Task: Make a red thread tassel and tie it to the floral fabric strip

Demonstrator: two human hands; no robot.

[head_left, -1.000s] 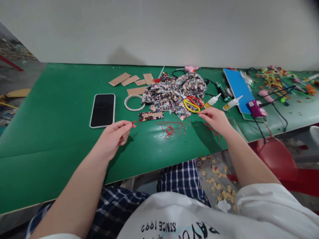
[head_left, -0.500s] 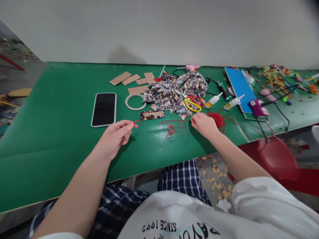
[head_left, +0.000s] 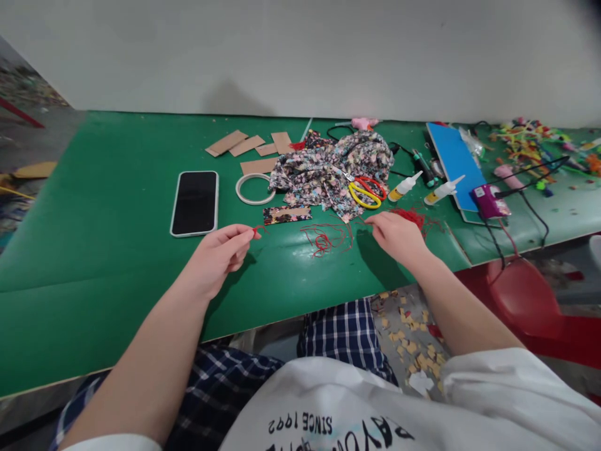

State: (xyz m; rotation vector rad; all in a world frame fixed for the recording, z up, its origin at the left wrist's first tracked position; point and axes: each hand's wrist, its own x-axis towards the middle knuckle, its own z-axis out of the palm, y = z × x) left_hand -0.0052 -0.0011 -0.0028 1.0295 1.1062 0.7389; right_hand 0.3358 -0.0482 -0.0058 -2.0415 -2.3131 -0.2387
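My left hand (head_left: 224, 254) is closed in a pinch beside the phone (head_left: 195, 203), and a short end of red thread (head_left: 261, 228) sticks out from its fingertips. To the right, my right hand (head_left: 393, 235) is also pinched, with a fine strand of thread at its fingertips. Between the hands lies a loose tangle of red thread (head_left: 322, 243) on the green table. Behind it rests a cardboard strip edged with floral fabric (head_left: 287, 215). A bundle of red threads (head_left: 409, 217) is partly hidden behind my right hand.
Crumpled floral fabric (head_left: 328, 166) carries yellow-and-red scissors (head_left: 366, 191). Nearby are a roll of tape (head_left: 239, 189), cardboard pieces (head_left: 227, 143), two glue bottles (head_left: 402, 187) and a blue board (head_left: 453, 164). Cables run from a purple box (head_left: 489, 201) at right.
My right hand has shifted slightly to the right and its fingers have straightened somewhat. My left hand stays almost where it was, still pinching the thread.
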